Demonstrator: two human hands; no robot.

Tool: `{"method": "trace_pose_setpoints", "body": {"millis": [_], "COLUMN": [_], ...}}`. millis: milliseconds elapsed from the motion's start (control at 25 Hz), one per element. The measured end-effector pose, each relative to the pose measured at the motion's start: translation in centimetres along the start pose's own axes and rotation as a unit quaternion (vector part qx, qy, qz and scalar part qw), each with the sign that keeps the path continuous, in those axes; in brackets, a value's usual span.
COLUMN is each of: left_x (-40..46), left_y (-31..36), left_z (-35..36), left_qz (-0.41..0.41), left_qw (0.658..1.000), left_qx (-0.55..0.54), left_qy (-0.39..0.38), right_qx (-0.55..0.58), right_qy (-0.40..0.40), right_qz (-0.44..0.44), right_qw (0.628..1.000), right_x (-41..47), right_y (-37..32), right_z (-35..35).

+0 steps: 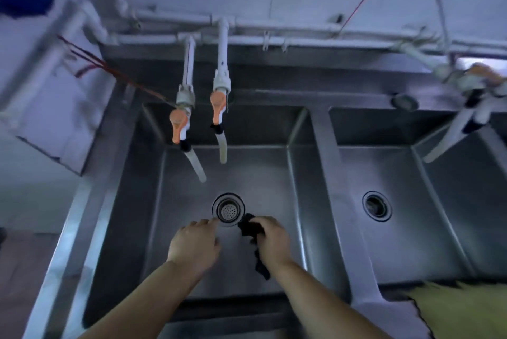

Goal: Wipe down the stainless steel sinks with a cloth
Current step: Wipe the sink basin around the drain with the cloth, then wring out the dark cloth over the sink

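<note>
Right hand (271, 237) is gripping a dark cloth (251, 229), bunched w/ a tail hanging back below the wrist, low in the left sink basin (192, 174). Strainer drain (228, 209) sitting just ahead-left of the grip. Left hand (196, 242) is hovering open, fingertips nearing the drain rim. Cloth is looking soft, limp, light, so prob best wadded in the palm, tail tucked in. No brands or readable text.

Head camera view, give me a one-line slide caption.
Right hand grips a dark cloth beside the left sink's drain strainer; left hand reaches alongside.
</note>
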State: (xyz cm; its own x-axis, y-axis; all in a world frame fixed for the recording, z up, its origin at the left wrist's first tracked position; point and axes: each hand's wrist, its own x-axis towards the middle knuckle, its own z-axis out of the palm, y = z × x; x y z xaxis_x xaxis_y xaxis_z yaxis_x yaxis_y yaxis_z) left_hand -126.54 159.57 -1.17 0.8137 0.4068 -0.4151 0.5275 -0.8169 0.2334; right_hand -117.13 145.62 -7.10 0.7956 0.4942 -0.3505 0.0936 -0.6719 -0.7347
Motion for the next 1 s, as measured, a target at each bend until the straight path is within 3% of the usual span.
{"method": "trace_pose_setpoints", "body": {"millis": [200, 320, 520, 600, 720, 840, 1000], "left_x": [-3.5, -5.9, -9.5, -10.8, -12.0, -12.7, -13.3], "left_y": [3.5, 6.8, 12.7, 15.0, 18.5, 22.9, 31.7], "left_z": [-4.7, -7.4, -10.4, -10.9, -10.9, -10.2, -8.2], "left_qz": [0.028, 0.050, 0.166, 0.195, 0.226, 0.216, 0.236], "left_qw": [0.985, 0.956, 0.890, 0.873, 0.881, 0.880, 0.889], "left_qx": [-0.169, -0.287, -0.421, -0.443, -0.412, -0.420, -0.392], "left_qy": [-0.002, -0.026, -0.051, -0.066, -0.065, -0.043, -0.017], "right_qx": [0.187, 0.240, 0.297, 0.387, 0.554, 0.541, 0.460], "right_qy": [0.091, 0.144, 0.186, 0.208, 0.202, 0.163, 0.242], "right_qz": [0.032, 0.034, 0.041, 0.045, 0.048, 0.012, -0.015], "right_qw": [0.978, 0.959, 0.936, 0.897, 0.806, 0.825, 0.854], "right_x": [-6.0, -9.9, -14.9, -16.4, -17.9, -19.6, -23.4], "right_y": [-7.3, -10.2, -10.8, -10.6, -9.6, -7.2, -0.3], "right_z": [-4.9, -9.2, -14.5, -16.0, -18.5, -21.5, -28.9]}}
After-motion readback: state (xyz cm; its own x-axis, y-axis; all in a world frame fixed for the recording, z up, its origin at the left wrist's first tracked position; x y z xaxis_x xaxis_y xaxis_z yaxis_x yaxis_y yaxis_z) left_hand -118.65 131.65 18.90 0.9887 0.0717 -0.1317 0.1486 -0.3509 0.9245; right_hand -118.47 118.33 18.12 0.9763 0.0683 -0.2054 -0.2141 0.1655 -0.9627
